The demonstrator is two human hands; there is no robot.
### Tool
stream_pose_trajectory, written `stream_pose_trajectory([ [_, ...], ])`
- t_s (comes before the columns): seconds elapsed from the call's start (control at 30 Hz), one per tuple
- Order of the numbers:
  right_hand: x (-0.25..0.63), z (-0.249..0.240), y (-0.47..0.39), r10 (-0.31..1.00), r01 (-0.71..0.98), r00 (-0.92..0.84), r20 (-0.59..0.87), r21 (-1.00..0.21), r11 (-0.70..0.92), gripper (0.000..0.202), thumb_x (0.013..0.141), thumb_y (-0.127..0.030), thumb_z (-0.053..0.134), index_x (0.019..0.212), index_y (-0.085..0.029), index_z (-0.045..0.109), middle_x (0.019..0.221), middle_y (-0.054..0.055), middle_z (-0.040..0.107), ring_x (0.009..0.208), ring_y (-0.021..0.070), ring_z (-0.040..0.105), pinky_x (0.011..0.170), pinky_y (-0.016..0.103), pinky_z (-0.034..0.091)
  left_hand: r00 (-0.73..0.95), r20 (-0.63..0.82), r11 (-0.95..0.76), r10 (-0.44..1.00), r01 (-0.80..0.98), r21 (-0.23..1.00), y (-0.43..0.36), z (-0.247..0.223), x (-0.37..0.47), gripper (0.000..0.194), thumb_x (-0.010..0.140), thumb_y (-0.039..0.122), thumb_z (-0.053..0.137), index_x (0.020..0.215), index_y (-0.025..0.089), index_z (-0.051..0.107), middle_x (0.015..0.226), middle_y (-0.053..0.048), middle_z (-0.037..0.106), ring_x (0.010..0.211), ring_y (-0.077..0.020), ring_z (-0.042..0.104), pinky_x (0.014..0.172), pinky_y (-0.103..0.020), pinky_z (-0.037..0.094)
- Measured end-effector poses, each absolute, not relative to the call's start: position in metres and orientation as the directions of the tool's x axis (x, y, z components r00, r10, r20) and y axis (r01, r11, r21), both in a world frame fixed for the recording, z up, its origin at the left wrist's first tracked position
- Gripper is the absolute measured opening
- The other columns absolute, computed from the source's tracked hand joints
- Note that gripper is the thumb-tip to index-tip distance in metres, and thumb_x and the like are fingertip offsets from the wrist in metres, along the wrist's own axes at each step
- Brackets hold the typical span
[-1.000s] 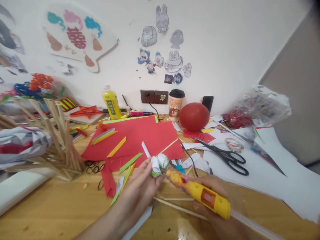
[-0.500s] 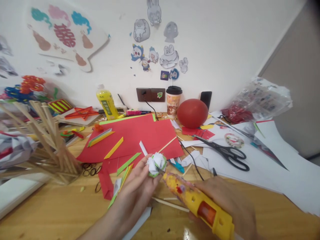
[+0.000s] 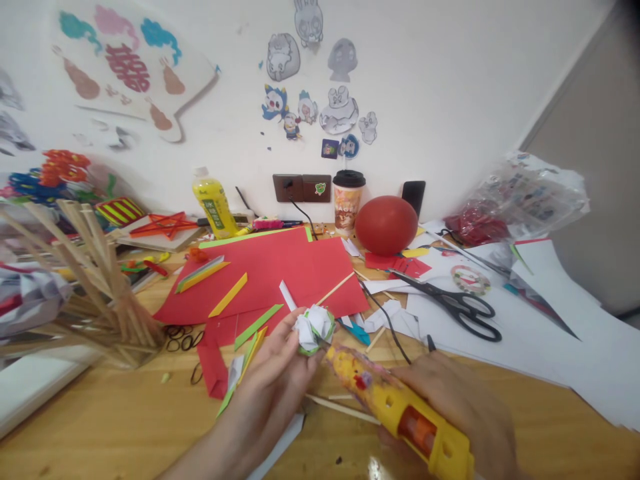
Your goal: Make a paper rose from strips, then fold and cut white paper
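Note:
Between the fingers of my left hand (image 3: 277,373) is a small crumpled white paper ball (image 3: 306,327) with green strips around it. My right hand (image 3: 453,407) is wrapped round a yellow hot glue gun (image 3: 395,407), smeared with red and purple spots. The gun's nozzle points left and meets the ball's lower right side; whether glue is coming out is too small to tell. Green and yellow folded paper strips (image 3: 257,327) lie left of my left hand, on and beside red paper sheets (image 3: 270,267).
Black scissors (image 3: 450,303) lie on white paper at the right. A red balloon (image 3: 386,225), a paper cup (image 3: 349,203) and a yellow bottle (image 3: 215,203) stand towards the wall. Wooden sticks (image 3: 100,280) fan out at the left. A black cord (image 3: 387,320) runs behind the glue gun.
Almost nothing differs. The paper ball seems slightly turned in my left hand, and the glue gun has shifted very slightly to the right at its rear.

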State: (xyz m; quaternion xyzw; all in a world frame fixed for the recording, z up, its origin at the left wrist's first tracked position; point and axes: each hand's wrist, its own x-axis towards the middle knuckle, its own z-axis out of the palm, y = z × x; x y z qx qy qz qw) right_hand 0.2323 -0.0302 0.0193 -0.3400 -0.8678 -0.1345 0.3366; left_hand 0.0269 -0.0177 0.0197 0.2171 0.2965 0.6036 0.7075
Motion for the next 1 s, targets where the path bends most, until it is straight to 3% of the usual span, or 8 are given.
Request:
stream_pose_trajectory([
  [0.27, 0.228, 0.022, -0.034, 0.495, 0.704, -0.515, 0.700, 0.016, 0.710, 0.028, 0.084, -0.045, 0.052, 0.084, -0.019, 0.063, 0.058, -0.001, 0.059, 0.049, 0.0128, 0.052, 0.047, 0.026, 0.036, 0.108, -0.138, 0.173, 0.985, -0.721, 0.670, -0.015, 0.019, 0.025, 0.024, 0.077, 0.018, 0.061, 0.101, 0.023, 0.059, 0.106, -0.006, 0.063, 0.111, -0.0254, 0.053, 0.095, -0.038, 0.041],
  [0.47, 0.219, 0.018, -0.038, 0.551, 0.744, -0.361, 0.753, -0.123, 0.656, 0.031, 0.086, -0.045, 0.043, 0.081, -0.020, 0.060, 0.057, 0.001, 0.057, 0.051, 0.0155, 0.049, 0.051, 0.029, 0.035, -0.015, -0.164, 0.110, 0.986, -0.682, 0.723, -0.016, 0.025, 0.023, 0.028, 0.073, 0.023, 0.066, 0.100, 0.022, 0.060, 0.101, -0.005, 0.066, 0.101, -0.0219, 0.058, 0.092, -0.032, 0.042],
  [0.57, 0.218, 0.018, -0.034, 0.534, 0.778, -0.366, 0.762, -0.064, 0.625, 0.021, 0.086, -0.034, 0.046, 0.085, -0.018, 0.059, 0.063, 0.003, 0.059, 0.057, 0.0164, 0.050, 0.055, 0.029, 0.035, -0.085, -0.129, 0.038, 0.988, -0.676, 0.736, -0.014, 0.025, 0.019, 0.032, 0.073, 0.027, 0.067, 0.103, 0.022, 0.059, 0.107, -0.006, 0.065, 0.104, -0.0218, 0.056, 0.094, -0.033, 0.040],
  [0.67, 0.222, 0.021, -0.021, 0.562, 0.842, -0.422, 0.711, 0.078, 0.534, 0.019, 0.087, -0.020, 0.041, 0.085, -0.015, 0.059, 0.068, 0.006, 0.059, 0.061, 0.0185, 0.049, 0.058, 0.031, 0.036, -0.131, -0.093, -0.023, 0.987, -0.686, 0.728, -0.007, 0.023, 0.013, 0.028, 0.075, 0.028, 0.065, 0.102, 0.023, 0.058, 0.111, -0.005, 0.063, 0.108, -0.0218, 0.054, 0.096, -0.035, 0.038],
  [0.83, 0.245, 0.013, 0.013, 0.752, 0.930, -0.353, 0.557, 0.296, 0.217, 0.028, 0.080, -0.002, 0.038, 0.097, -0.009, 0.059, 0.075, 0.012, 0.056, 0.071, 0.0256, 0.047, 0.064, 0.036, 0.038, -0.158, -0.067, -0.063, 0.985, -0.698, 0.713, 0.003, 0.023, 0.007, 0.020, 0.077, 0.024, 0.063, 0.096, 0.024, 0.061, 0.107, -0.002, 0.063, 0.100, -0.0192, 0.057, 0.092, -0.033, 0.041],
  [0.9, 0.258, 0.003, 0.026, 0.806, 0.945, -0.293, 0.514, 0.284, 0.162, 0.026, 0.080, -0.004, 0.041, 0.098, -0.010, 0.059, 0.076, 0.011, 0.055, 0.074, 0.0262, 0.047, 0.068, 0.037, 0.039, -0.145, -0.053, -0.064, 0.988, -0.699, 0.713, 0.005, 0.024, 0.006, 0.018, 0.079, 0.023, 0.061, 0.097, 0.023, 0.062, 0.105, -0.002, 0.064, 0.099, -0.0178, 0.057, 0.089, -0.030, 0.043],
  [1.0, 0.274, -0.015, 0.040, 0.839, 0.969, -0.246, 0.485, 0.152, 0.196, 0.030, 0.077, -0.006, 0.048, 0.106, -0.010, 0.056, 0.085, 0.012, 0.055, 0.078, 0.0256, 0.047, 0.072, 0.037, 0.041, -0.112, -0.018, -0.066, 0.994, -0.698, 0.713, 0.007, 0.023, 0.004, 0.020, 0.082, 0.022, 0.056, 0.101, 0.024, 0.062, 0.103, -0.002, 0.064, 0.102, -0.0179, 0.054, 0.087, -0.030, 0.045],
])
